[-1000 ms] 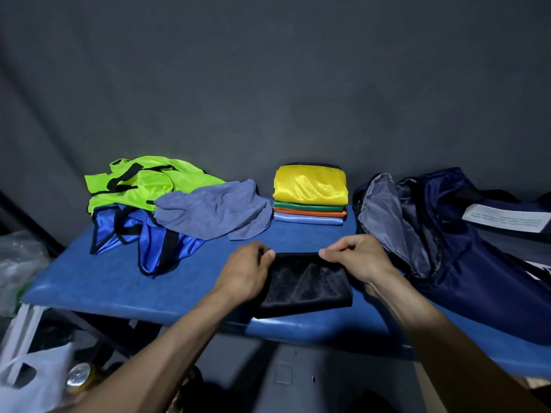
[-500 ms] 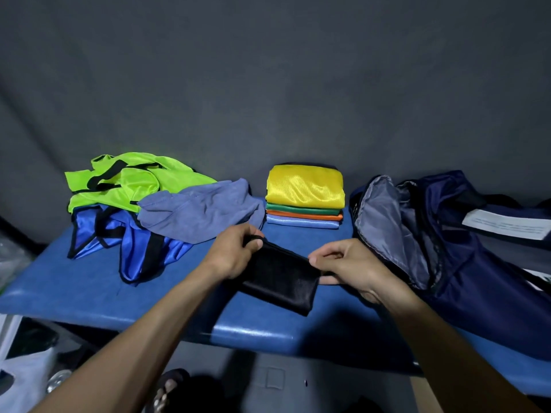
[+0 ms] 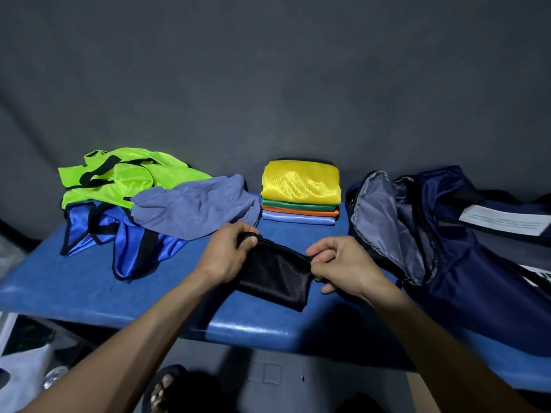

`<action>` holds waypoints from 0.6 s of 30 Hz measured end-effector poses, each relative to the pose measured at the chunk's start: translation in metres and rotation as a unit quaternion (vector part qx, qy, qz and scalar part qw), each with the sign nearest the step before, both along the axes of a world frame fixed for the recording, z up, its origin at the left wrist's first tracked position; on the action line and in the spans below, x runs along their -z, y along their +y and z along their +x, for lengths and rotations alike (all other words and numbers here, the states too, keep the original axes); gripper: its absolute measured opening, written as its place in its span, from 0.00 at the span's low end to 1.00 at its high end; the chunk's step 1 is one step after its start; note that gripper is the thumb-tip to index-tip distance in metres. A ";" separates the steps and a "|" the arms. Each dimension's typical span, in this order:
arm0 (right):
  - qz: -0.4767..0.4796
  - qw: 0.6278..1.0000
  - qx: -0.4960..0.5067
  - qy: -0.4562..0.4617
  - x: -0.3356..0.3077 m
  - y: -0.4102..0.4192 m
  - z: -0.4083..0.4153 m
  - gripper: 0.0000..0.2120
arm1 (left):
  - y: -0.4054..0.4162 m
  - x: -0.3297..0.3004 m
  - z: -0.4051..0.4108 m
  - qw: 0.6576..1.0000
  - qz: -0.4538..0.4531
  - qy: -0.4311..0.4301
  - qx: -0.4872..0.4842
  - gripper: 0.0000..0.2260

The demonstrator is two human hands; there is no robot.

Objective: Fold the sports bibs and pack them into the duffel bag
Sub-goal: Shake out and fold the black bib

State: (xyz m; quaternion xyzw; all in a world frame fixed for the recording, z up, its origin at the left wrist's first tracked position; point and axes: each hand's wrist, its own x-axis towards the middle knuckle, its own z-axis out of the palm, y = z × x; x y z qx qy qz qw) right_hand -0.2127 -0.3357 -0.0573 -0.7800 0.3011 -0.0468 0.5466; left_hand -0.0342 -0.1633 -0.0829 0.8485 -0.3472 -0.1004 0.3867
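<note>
A folded black bib was held at centre frame, lifted and tilted above the blue bench. Its upper left end was gripped by the left hand, thumb curled over the top edge, and its right edge was pinched between thumb and fingers of the right hand. A second ago the same bib had been lying flat on the bench under both hands; since then it had been raised and turned, so the folding of this piece was judged finished and a transfer to be under way. A stack of folded bibs, yellow on top, was seen just above it at upper centre, and the open navy duffel bag lay at the right of the frame. Three garments, a green bib, a blue bib and a grey cloth, were left unfolded in a heap at the left, so much of the task was judged to remain
</note>
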 end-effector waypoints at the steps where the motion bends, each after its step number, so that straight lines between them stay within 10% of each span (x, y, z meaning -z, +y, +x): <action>1: -0.003 1.000 0.003 -0.002 0.001 0.002 0.001 0.11 | 0.000 0.001 0.000 1.000 -0.002 0.000 0.002 0.05; 18: -0.318 0.936 -0.148 -0.022 0.005 -0.006 0.020 0.12 | 0.006 0.010 -0.007 0.999 -0.051 -0.010 0.004 0.06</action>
